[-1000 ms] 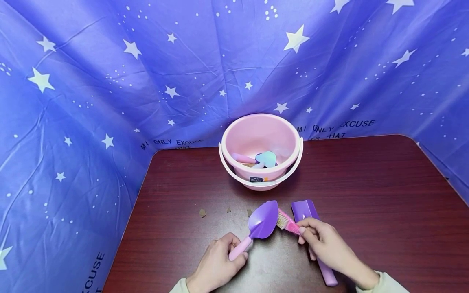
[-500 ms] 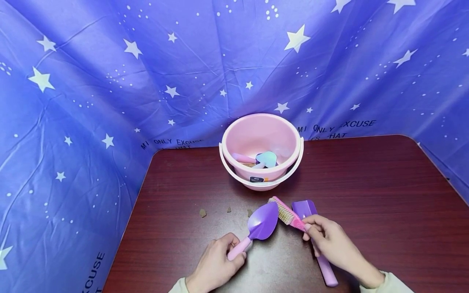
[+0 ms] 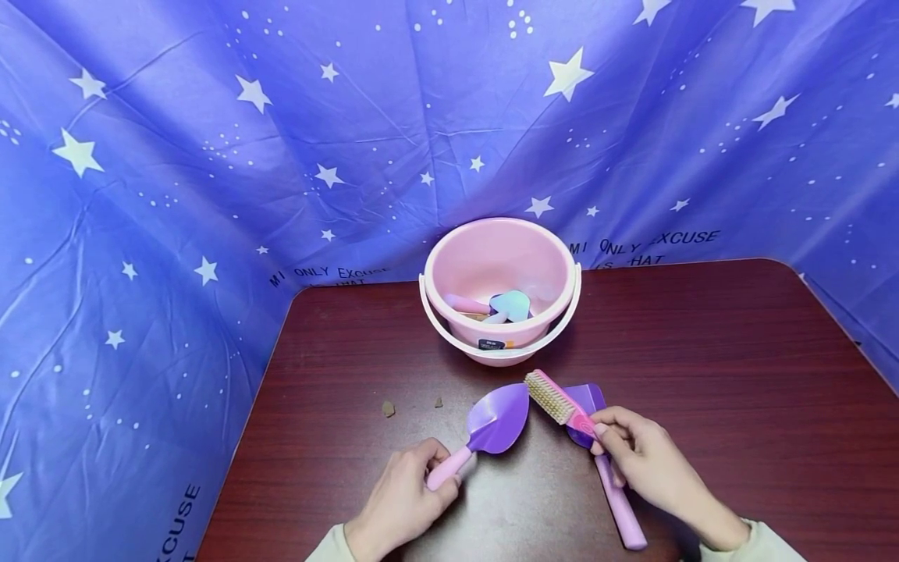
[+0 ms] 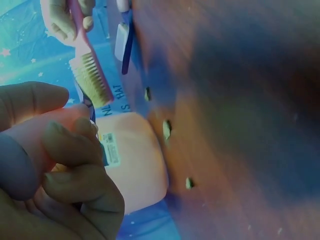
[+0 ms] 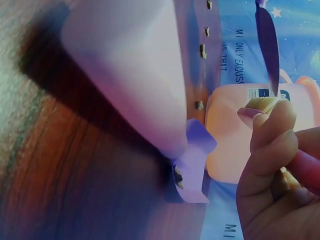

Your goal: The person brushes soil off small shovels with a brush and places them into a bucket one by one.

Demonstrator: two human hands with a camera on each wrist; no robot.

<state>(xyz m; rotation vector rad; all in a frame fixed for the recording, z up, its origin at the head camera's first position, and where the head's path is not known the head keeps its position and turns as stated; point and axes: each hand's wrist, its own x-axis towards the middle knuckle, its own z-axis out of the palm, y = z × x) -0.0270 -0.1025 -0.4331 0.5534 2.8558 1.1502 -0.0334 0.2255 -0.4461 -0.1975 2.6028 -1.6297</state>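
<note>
My left hand (image 3: pixel 402 492) grips the pink handle of a purple toy trowel (image 3: pixel 500 417), its blade raised over the table. A pink brush (image 3: pixel 558 400) with pale bristles is pinched by its handle in my right hand (image 3: pixel 649 460). Its bristle end is just right of the trowel's tip. Under the brush and right hand lies a purple scoop (image 3: pixel 621 507) with a pink handle. Inside that scoop, the right wrist view shows a dark bit (image 5: pixel 177 177). Small brown bits lie on the table, one bit (image 3: pixel 389 409) to the left and another bit (image 3: pixel 438 403) nearer the trowel.
Behind the tools stands a pink bucket (image 3: pixel 500 242) with its white handle (image 3: pixel 435 321) hanging down in front. Inside are a light blue trowel (image 3: pixel 515 303) and a pink handle (image 3: pixel 469 304). A blue starry cloth (image 3: pixel 393 117) hangs around the brown table (image 3: pixel 716 351).
My right hand has moved right and slightly away with the brush, which has come out from behind the trowel blade. The trowel has shifted a little left and turned slightly.
</note>
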